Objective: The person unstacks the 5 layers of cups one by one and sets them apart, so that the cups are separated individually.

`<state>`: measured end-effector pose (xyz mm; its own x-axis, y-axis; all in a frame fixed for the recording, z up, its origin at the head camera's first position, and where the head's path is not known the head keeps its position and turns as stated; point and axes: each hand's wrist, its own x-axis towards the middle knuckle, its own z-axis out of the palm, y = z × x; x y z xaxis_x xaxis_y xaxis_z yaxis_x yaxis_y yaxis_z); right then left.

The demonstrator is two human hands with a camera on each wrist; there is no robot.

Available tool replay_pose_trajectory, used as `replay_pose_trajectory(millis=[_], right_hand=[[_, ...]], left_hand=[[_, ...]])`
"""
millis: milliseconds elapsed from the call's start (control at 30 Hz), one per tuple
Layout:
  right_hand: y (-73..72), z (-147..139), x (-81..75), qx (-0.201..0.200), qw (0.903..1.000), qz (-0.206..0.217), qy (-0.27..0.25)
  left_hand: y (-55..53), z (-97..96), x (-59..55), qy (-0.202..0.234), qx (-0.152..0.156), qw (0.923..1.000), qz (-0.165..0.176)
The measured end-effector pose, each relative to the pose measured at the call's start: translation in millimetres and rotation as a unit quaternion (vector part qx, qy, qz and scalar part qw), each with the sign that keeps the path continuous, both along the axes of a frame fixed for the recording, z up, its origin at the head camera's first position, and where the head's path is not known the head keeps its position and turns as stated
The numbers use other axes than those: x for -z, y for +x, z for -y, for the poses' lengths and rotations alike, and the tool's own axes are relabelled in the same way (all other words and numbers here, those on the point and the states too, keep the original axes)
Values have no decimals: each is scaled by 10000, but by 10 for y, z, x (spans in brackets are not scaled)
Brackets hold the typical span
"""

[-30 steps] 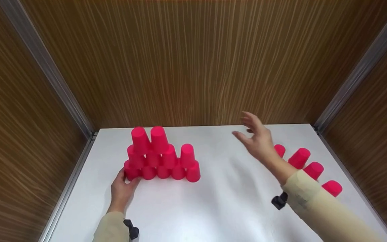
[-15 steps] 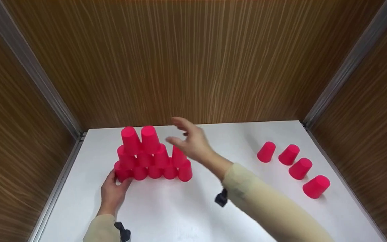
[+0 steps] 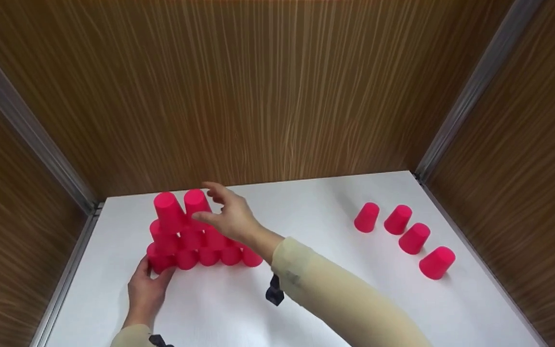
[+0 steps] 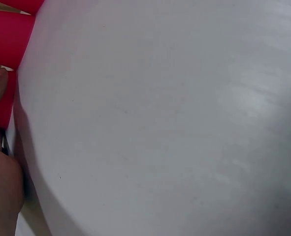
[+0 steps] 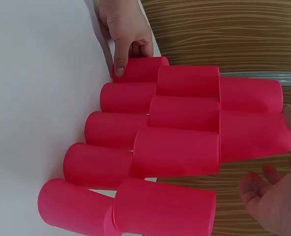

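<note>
Upside-down pink cups (image 3: 191,237) stand stacked in three rows at the left of the white table, with two cups on top. My left hand (image 3: 146,291) holds the leftmost bottom cup (image 3: 159,260) between thumb and fingers; the right wrist view shows its thumb along that cup's side. My right hand (image 3: 234,217) is at the right top cup (image 3: 196,202), thumb and fingers spread apart around it. In the right wrist view a digit is right by that cup's base end (image 5: 256,135); whether it touches, I cannot tell. The right forearm hides part of the stack's right end.
Several more upside-down pink cups (image 3: 414,238) stand apart on the right of the white table (image 3: 316,212). Wood-grain panels (image 3: 258,96) rise behind and at both sides, joined by metal corner rails (image 3: 470,96).
My right hand has swept left from near the separate cups to the top of the stack. The left hand keeps its hold on the bottom cup. The head view has shifted slightly.
</note>
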<state>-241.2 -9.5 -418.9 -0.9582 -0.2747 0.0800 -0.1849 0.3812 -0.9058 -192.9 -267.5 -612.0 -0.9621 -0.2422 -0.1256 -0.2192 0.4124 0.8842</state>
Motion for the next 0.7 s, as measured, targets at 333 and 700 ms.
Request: replay_pose_trajectory(millis=[333,700], right_hand=[[-24,138,19,-40,9998,-88,159],[-54,122,41,21,9998,-88,180]], left_hand=[[-16,-1,7,-176,-37,9997,147],[-37,12,19,-223,-2,9997,37]])
